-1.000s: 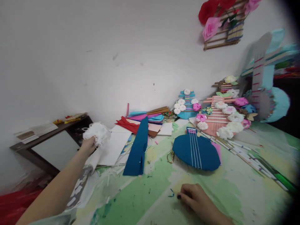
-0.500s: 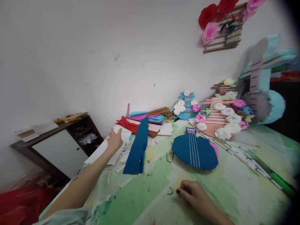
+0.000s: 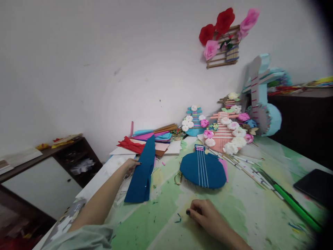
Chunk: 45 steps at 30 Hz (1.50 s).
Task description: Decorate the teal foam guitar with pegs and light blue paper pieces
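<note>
On table point(image 3: 145, 224) | left hand point(image 3: 131, 164) touching plain blue sheet point(image 3: 140, 177), grip unclear | right hand point(image 3: 204, 215) curled, hold unclear

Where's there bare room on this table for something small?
One open patch lies right of the right hand, between the blue rounded shape and the green-handled tool. Another, dotted with scraps, lies between the long blue sheet and the right hand. Along the wall, it's crowded with coloured paper and flowered crafts.

There are two hands point(image 3: 205, 213), one navy wedge point(image 3: 140, 173), one navy lute shape point(image 3: 192, 169), one gold-coloured ring point(image 3: 178, 183) and two red flowers point(image 3: 225, 21).
</note>
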### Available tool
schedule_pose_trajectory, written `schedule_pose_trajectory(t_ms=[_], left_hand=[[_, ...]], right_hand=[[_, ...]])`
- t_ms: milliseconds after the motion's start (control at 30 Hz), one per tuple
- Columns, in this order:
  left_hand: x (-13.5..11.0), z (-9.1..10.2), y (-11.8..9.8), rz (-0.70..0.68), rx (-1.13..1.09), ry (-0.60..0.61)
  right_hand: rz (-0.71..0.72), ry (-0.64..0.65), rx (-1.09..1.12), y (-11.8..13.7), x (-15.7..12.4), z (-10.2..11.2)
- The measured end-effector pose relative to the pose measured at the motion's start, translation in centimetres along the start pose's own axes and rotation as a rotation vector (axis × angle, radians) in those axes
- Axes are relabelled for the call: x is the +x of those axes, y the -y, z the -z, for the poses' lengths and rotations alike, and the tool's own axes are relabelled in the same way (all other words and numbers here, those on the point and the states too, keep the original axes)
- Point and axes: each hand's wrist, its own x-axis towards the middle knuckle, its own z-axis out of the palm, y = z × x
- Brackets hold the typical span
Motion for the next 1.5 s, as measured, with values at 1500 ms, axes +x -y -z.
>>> schedule_pose_trajectory(t_ms=[1500], left_hand=[[-28.6, -13.1, 8.3, -1.070, 1.061, 0.072]], right_hand=[[0.242, -0.188, -0.783, 6.5, -0.9, -8.5]])
